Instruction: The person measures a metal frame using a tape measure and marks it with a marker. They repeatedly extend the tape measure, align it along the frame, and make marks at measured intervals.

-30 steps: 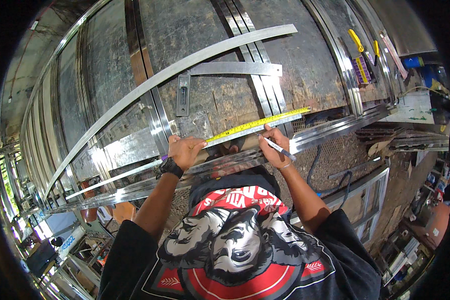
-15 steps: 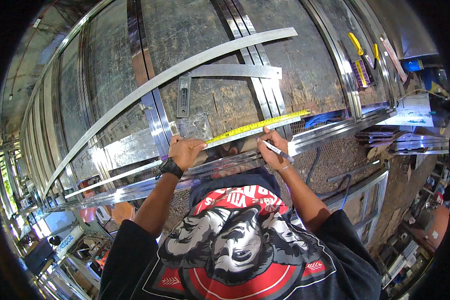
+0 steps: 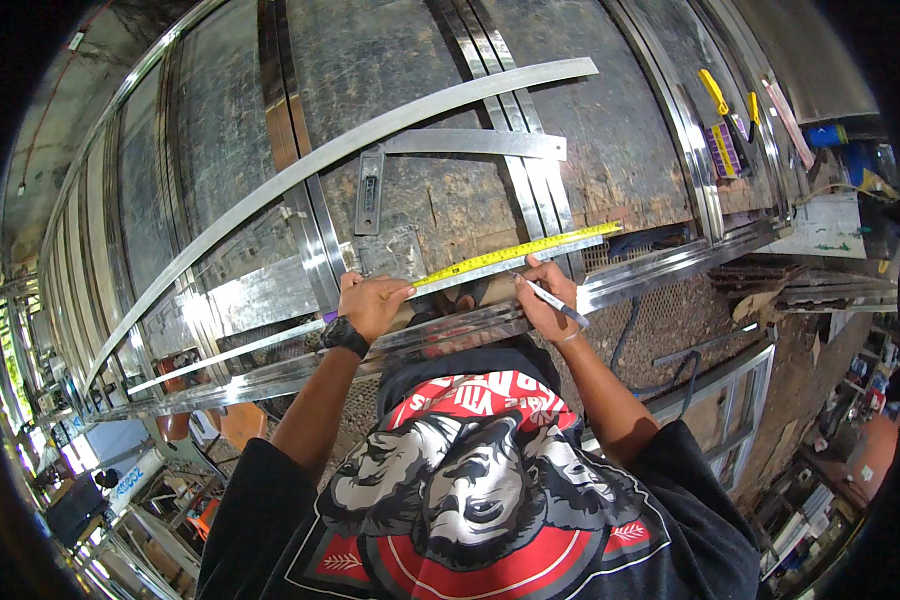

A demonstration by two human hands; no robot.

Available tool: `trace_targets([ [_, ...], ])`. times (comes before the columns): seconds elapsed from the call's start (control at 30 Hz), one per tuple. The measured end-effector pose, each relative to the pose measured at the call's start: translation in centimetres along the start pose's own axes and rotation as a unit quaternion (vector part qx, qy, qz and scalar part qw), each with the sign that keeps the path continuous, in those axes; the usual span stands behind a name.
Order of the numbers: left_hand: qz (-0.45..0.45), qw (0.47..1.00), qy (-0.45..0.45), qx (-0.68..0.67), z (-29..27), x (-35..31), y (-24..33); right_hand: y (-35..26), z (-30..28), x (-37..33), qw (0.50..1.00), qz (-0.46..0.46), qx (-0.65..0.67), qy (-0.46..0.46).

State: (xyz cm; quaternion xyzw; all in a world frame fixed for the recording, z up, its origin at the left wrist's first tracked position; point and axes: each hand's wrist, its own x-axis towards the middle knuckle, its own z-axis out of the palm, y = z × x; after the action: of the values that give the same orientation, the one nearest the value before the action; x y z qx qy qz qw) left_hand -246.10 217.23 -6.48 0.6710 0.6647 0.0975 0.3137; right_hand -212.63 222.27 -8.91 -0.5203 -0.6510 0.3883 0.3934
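Observation:
A yellow tape measure is drawn out along a thin metal strip near the workbench's front edge. My left hand is closed on the tape's left end, pressing it against the strip. Between the fingers of my right hand is a marker pen with a pale barrel, its tip toward the strip's edge. The right fingertips rest by the strip, just below the tape. Beyond the tape lies a try square, its blade pointing right.
A long flat metal bar lies diagonally across several shiny metal rails. Yellow-handled tools and a purple box sit at the far right. A metal frame stands low at my right, above gravelly ground.

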Motion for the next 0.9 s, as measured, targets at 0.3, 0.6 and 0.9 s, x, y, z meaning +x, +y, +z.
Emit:
trace_targets([
  [0.3, 0.002, 1.000, 0.004, 0.020, -0.2, -0.1, 0.2, -1.3, 0.8, 1.1, 0.999, 0.000, 0.009, -0.051],
  [0.6, 0.009, 1.000, 0.017, 0.019, 0.0, -0.2, 0.0, -0.4, 1.6, 1.2, 0.995, -0.078, -0.041, -0.048],
  [0.9, -0.014, 1.000, 0.008, 0.017, 0.0, -0.1, 0.3, -0.4, 1.8, 1.2, 0.994, -0.077, -0.062, -0.048],
])
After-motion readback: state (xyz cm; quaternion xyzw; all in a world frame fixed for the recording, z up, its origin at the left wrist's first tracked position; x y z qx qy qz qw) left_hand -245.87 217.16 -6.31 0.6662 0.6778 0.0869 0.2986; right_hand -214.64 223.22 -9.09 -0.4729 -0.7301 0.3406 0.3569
